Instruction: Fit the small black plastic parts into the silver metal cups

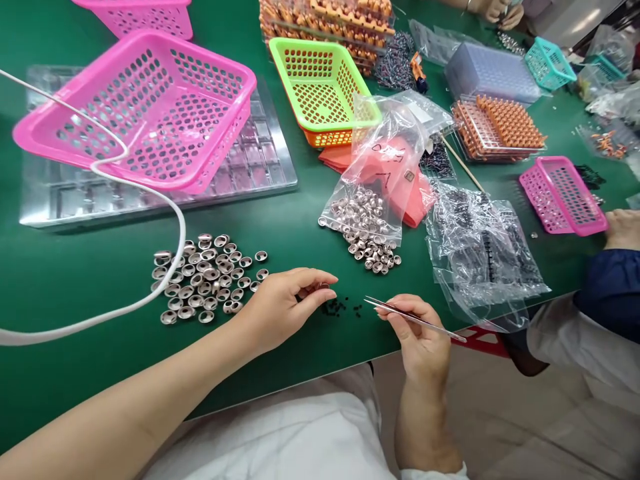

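Note:
Metal tweezers (415,318) are pinched in my right hand (423,337), their tips pointing left over the green table (300,373). My left hand (287,303) is closed on a small metal ring, which shows only partly between thumb and fingers. Tiny black parts (335,307) lie scattered on the table between my two hands. To the left of my left hand is a loose pile of metal rings (200,277). More silvery rings (367,217) spill out of a clear plastic bag (395,127) beyond my hands.
A pink basket (170,120) rests on a metal tray (280,157), with a white cable (183,233) across them. A green basket (325,83) stands behind the bag. Plastic-wrapped parts (480,247) and a smaller pink basket (565,197) lie right, near another person's hand (623,230).

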`<act>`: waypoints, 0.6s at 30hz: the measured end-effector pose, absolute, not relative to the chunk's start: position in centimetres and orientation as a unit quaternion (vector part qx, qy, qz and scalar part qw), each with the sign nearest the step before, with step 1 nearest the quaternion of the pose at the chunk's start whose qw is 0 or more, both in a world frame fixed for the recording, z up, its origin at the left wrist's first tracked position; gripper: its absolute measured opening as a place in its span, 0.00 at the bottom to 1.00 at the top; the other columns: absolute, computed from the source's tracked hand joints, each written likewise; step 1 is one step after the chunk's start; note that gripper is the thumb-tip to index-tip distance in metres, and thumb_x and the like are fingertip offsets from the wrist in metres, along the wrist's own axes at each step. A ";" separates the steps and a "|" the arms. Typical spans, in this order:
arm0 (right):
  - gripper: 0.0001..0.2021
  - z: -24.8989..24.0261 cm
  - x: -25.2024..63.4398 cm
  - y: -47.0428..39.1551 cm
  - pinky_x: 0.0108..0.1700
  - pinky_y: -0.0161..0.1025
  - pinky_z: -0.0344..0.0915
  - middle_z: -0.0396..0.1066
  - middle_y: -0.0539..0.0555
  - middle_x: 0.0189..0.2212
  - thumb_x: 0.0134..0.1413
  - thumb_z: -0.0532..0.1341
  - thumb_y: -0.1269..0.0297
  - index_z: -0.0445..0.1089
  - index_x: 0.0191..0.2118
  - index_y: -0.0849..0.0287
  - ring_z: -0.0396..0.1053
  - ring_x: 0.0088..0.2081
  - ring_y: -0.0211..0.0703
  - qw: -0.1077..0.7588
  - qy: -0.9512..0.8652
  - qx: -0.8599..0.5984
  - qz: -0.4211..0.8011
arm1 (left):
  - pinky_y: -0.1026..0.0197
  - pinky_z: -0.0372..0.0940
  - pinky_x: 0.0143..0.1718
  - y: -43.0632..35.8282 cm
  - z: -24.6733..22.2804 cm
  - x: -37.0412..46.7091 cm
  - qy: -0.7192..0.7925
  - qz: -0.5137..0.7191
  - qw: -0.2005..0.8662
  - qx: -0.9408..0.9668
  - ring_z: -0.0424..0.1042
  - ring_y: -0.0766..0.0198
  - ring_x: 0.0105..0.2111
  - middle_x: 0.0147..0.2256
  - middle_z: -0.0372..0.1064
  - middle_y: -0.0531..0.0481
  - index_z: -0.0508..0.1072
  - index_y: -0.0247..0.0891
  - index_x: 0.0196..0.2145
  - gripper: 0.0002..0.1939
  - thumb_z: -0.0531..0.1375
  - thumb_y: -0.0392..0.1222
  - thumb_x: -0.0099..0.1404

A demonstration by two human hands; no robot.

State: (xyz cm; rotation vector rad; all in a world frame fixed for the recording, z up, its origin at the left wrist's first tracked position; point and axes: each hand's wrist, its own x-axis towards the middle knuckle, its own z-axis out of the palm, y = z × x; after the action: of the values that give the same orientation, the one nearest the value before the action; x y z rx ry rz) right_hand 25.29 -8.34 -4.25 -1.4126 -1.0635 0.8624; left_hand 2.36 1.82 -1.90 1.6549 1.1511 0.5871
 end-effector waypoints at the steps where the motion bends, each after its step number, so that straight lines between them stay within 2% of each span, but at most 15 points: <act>1: 0.06 -4.3 25.3 -8.4 0.40 0.44 0.82 0.74 0.53 0.41 0.59 0.66 0.71 0.75 0.42 0.55 0.80 0.37 0.44 0.555 -0.456 -0.595 0.360 | 0.63 0.71 0.31 1.8 -1.9 2.3 0.478 0.239 0.507 0.676 0.77 0.62 0.29 0.33 0.81 0.49 0.81 0.39 0.44 0.14 0.62 0.48 0.66; 8: 0.08 -4.4 25.6 -9.0 0.38 0.43 0.81 0.79 0.54 0.40 0.58 0.67 0.72 0.77 0.42 0.54 0.80 0.38 0.46 0.534 -0.493 -0.601 0.333 | 0.61 0.75 0.38 1.6 -1.8 2.2 0.464 0.212 0.562 0.650 0.80 0.60 0.34 0.39 0.81 0.46 0.78 0.36 0.52 0.18 0.58 0.43 0.68; 18: 0.07 -4.8 24.7 -9.4 0.38 0.44 0.79 0.78 0.54 0.36 0.57 0.66 0.72 0.74 0.40 0.54 0.77 0.39 0.46 0.527 -0.524 -0.618 0.256 | 0.61 0.74 0.36 1.9 -1.7 2.2 0.480 0.228 0.524 0.666 0.79 0.61 0.32 0.37 0.82 0.48 0.81 0.39 0.46 0.14 0.64 0.46 0.65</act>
State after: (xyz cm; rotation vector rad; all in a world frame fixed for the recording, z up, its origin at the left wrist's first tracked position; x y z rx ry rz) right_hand 24.72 -9.40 -4.81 -1.4765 -1.2518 0.6125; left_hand 2.16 1.87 -1.73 1.5944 1.1488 0.5451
